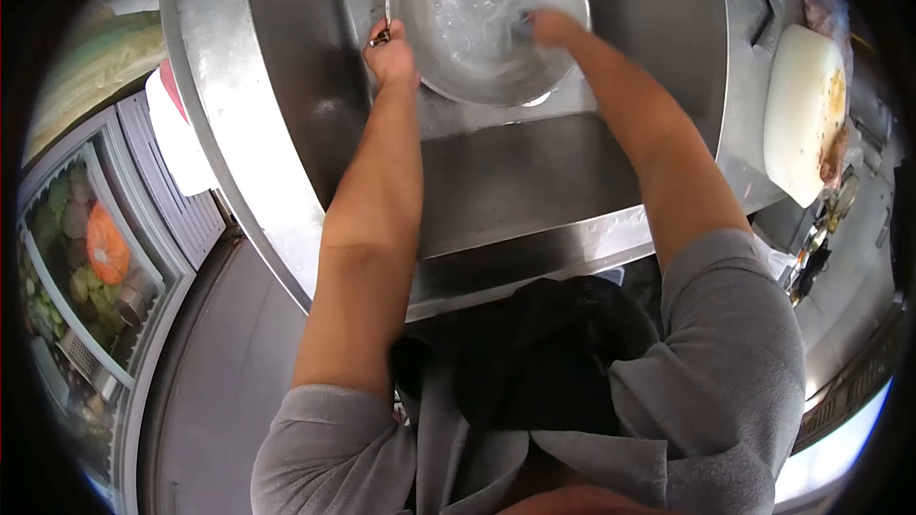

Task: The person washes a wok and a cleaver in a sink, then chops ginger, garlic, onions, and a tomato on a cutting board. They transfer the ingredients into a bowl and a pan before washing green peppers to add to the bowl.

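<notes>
A large round metal pan (458, 76) with cloudy, bubbly water in it sits in a stainless steel sink (534, 172). My left hand (391, 54) is closed on the pan's left rim, beside a small fitting that looks like a handle mount. Inside the right part of the pan, my right hand (553, 29) is smeared by motion. Something small and dark shows at its fingertips, too blurred to name.
A steel counter edge (239, 114) runs down the left. On the right ledge stands a thick white block (801, 110) with brown stains. A glass-fronted fridge (86, 267) holding vegetables is at the far left.
</notes>
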`<state>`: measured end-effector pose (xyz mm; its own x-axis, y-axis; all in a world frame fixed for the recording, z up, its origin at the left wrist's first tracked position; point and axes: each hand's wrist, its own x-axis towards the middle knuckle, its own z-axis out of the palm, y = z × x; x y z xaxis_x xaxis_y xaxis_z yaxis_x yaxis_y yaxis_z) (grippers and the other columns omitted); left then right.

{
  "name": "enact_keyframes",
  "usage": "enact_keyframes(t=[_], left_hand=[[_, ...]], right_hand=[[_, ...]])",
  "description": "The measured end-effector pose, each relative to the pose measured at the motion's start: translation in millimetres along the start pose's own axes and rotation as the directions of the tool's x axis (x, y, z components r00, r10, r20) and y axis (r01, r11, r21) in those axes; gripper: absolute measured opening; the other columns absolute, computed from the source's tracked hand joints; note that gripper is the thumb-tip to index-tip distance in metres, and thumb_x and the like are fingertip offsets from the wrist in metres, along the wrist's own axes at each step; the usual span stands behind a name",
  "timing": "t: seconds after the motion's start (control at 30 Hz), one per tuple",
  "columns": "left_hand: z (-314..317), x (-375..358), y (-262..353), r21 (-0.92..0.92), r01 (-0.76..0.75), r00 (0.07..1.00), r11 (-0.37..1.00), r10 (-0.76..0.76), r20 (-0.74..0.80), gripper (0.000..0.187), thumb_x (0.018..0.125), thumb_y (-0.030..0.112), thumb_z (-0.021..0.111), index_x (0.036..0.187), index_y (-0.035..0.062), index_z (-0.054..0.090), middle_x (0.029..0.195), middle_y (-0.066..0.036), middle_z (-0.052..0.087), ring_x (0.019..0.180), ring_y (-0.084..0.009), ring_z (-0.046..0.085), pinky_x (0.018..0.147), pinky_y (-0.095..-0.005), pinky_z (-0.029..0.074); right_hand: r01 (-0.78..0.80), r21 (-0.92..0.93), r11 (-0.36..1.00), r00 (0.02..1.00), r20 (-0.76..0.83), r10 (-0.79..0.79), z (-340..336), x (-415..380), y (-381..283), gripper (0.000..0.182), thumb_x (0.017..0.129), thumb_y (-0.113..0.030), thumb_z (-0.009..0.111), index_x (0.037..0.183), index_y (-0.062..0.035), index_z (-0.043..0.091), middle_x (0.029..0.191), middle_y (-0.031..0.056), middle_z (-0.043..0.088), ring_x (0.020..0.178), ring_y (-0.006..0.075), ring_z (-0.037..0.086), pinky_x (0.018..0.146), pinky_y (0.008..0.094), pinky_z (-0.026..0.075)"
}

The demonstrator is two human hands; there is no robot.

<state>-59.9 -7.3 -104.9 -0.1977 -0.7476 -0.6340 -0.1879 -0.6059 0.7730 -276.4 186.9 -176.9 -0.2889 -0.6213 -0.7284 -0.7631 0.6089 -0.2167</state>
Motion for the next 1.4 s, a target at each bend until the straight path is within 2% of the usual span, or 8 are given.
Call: enact_keyframes(t=[0.27, 0.57, 0.83, 1.07, 1.2, 1.23, 1.33, 1.4], left_hand=[[1, 5, -28, -0.04, 0.054, 0.996, 0.998, -0.051, 0.075, 0.038, 0.096, 0.011, 0.068, 0.129, -0.0035, 0.057, 0.113, -0.013, 0.068, 0.098, -0.0195, 0.063, 0.089, -0.033, 0.049], [-2, -14, -2, 0.236, -0.277, 0.948, 0.931, 0.226, 0.223, 0.044, 0.094, 0.015, 0.067, 0.134, -0.0016, 0.059, 0.116, -0.015, 0.07, 0.106, -0.0243, 0.066, 0.095, -0.0344, 0.049], [58, -99, 108, 0.682, -0.507, 0.856, 0.527, 0.404, 0.323, 0.053, 0.091, 0.021, 0.061, 0.142, 0.0095, 0.052, 0.12, -0.019, 0.057, 0.114, -0.0375, 0.057, 0.097, -0.048, 0.047], [167, -68, 115, 0.344, -0.86, 0.51, 0.376, 0.616, 0.6, 0.052, 0.089, 0.012, 0.059, 0.141, 0.0166, 0.052, 0.122, -0.017, 0.058, 0.115, -0.0369, 0.059, 0.091, -0.0514, 0.052], [172, -107, 145, 0.468, -0.542, 0.778, 0.698, 0.206, 0.594, 0.048, 0.084, 0.004, 0.055, 0.13, 0.0158, 0.059, 0.119, -0.022, 0.064, 0.112, -0.044, 0.062, 0.096, -0.0497, 0.051], [169, -99, 132, 0.389, -0.68, 0.695, 0.622, 0.377, 0.612, 0.046, 0.086, 0.007, 0.054, 0.131, 0.0096, 0.059, 0.119, -0.025, 0.065, 0.112, -0.0433, 0.063, 0.096, -0.0491, 0.051], [134, -101, 135, 0.472, -0.786, 0.614, 0.399, 0.418, 0.67, 0.048, 0.087, 0.006, 0.052, 0.135, 0.0028, 0.057, 0.121, -0.028, 0.065, 0.113, -0.0431, 0.063, 0.097, -0.0487, 0.05], [117, -84, 120, 0.4, -0.798, 0.601, 0.451, 0.556, 0.574, 0.048, 0.088, 0.008, 0.053, 0.136, 0.0031, 0.057, 0.116, -0.029, 0.066, 0.111, -0.0452, 0.063, 0.097, -0.05, 0.05]], right_hand=[[0.178, 0.127, 0.976, 0.83, -0.552, -0.08, -16, 19, -150, 0.066, 0.077, -0.022, 0.07, 0.139, -0.0132, 0.05, 0.121, 0.0211, 0.065, 0.116, 0.0414, 0.061, 0.095, 0.0493, 0.051], [0.263, 0.613, 0.745, 0.964, -0.142, -0.223, -99, -146, -157, 0.017, 0.083, -0.005, 0.058, 0.1, -0.0071, 0.058, 0.092, 0.0085, 0.062, 0.088, 0.0199, 0.06, 0.077, 0.0353, 0.047], [0.56, 0.765, -0.318, 0.774, -0.62, -0.126, -367, -231, -271, 0.038, 0.096, -0.011, 0.059, 0.133, -0.0048, 0.052, 0.115, 0.0098, 0.063, 0.098, 0.0207, 0.063, 0.083, 0.0398, 0.056], [0.508, 0.822, -0.256, 0.842, -0.411, 0.35, -245, -195, -145, 0.03, 0.097, -0.006, 0.056, 0.127, -0.0013, 0.056, 0.102, 0.0124, 0.065, 0.08, 0.0184, 0.065, 0.069, 0.0326, 0.056], [0.585, 0.784, -0.206, 0.729, -0.397, 0.558, -195, -196, -106, 0.022, 0.094, 0.001, 0.054, 0.114, -0.0019, 0.062, 0.095, 0.0085, 0.064, 0.078, 0.0163, 0.062, 0.07, 0.0328, 0.054], [0.593, 0.791, -0.15, 0.702, -0.417, 0.577, -184, -186, -102, 0.025, 0.094, -0.002, 0.055, 0.119, -0.0019, 0.061, 0.097, 0.0078, 0.065, 0.082, 0.0153, 0.061, 0.073, 0.032, 0.053], [0.402, 0.864, 0.302, 0.722, -0.502, 0.475, -141, -154, -98, 0.028, 0.096, -0.006, 0.056, 0.123, -0.0007, 0.06, 0.107, 0.008, 0.065, 0.089, 0.0187, 0.063, 0.08, 0.0362, 0.054], [0.491, 0.779, 0.39, 0.842, -0.54, 0.02, -106, -153, -123, 0.035, 0.096, -0.016, 0.059, 0.127, 0.0014, 0.058, 0.119, 0.0107, 0.066, 0.102, 0.0278, 0.065, 0.089, 0.043, 0.052]])
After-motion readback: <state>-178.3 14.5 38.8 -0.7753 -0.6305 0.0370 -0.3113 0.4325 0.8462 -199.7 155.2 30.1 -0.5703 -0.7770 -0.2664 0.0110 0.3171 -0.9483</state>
